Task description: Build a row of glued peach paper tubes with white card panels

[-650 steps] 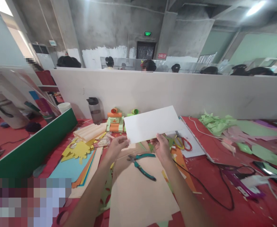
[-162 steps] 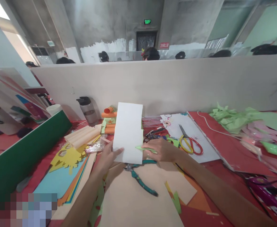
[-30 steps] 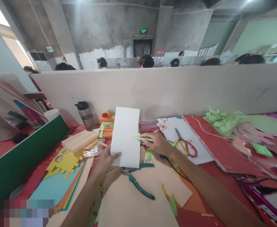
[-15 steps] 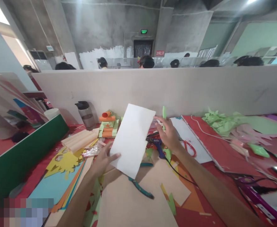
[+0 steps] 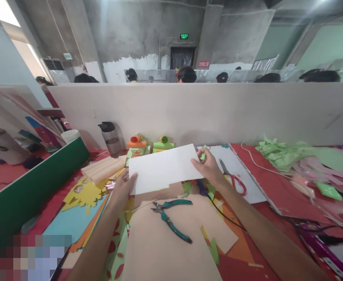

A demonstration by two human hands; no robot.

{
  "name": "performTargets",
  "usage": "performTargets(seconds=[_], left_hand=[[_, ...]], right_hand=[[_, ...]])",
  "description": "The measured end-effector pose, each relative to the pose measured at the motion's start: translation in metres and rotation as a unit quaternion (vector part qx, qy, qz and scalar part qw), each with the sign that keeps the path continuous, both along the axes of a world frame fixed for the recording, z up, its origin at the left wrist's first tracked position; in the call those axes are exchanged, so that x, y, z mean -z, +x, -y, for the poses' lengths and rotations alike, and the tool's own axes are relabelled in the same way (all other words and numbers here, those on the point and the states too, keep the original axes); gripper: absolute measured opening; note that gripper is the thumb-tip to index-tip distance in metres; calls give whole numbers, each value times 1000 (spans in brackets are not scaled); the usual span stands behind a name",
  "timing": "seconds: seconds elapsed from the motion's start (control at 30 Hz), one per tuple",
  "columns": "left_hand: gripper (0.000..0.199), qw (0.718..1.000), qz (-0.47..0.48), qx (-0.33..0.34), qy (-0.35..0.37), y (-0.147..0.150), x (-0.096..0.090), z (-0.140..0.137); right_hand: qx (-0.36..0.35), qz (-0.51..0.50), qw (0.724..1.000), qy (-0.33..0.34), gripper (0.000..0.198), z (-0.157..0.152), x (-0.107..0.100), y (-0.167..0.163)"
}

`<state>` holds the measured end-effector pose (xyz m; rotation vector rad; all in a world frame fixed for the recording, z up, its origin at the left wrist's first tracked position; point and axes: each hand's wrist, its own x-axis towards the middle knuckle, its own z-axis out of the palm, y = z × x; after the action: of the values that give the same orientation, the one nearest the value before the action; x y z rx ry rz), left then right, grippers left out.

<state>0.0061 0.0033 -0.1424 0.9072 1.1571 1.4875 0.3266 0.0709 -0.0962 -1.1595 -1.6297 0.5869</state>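
Note:
A white sheet of card (image 5: 162, 168) is held level above the table, its lower edge notched near the middle. My left hand (image 5: 123, 187) pinches its left end, thumb on the near face. At the right end my right hand (image 5: 208, 166) grips the card between thumb and fingers. Below it, teal-handled cutting pliers (image 5: 171, 218) lie with handles spread on a beige sheet (image 5: 171, 257). Behind the card stand paper models, one orange and green (image 5: 136, 144), another green (image 5: 163, 143). A blue glue gun (image 5: 202, 187) is mostly hidden by the card.
Red-handled scissors (image 5: 232, 177) lie on a white board at right. Beige paper rolls (image 5: 102, 168), yellow cut-outs (image 5: 85, 193) and coloured sheets are at left, beside a green panel (image 5: 36, 171). A bottle (image 5: 109, 136) stands by the white partition (image 5: 206, 113). Green scraps (image 5: 279, 154) lie far right.
The card has turned from a steep, nearly upright slant to lying lengthwise across. My right hand has closed on its right end. The pliers and the green model now show.

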Motion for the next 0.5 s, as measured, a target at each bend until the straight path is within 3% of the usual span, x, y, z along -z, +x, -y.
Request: performTargets(seconds=[0.13,0.23,0.33,0.4,0.5], left_hand=[[54,999,-36,16,17,1,4,-2],[57,998,-60,19,13,0,6,-2],[57,996,-79,34,9,-1,8,-2],[55,995,-95,35,2,-1,10,-2],[54,992,-120,28,-11,-1,12,-2]], right_hand=[[74,122,979,145,14,4,-4,3],[46,104,970,213,23,13,-9,4],[-121,58,985,108,34,27,-6,-4],[-244,37,969,12,48,36,2,-13],[-321,42,944,-63,56,45,16,-25]])
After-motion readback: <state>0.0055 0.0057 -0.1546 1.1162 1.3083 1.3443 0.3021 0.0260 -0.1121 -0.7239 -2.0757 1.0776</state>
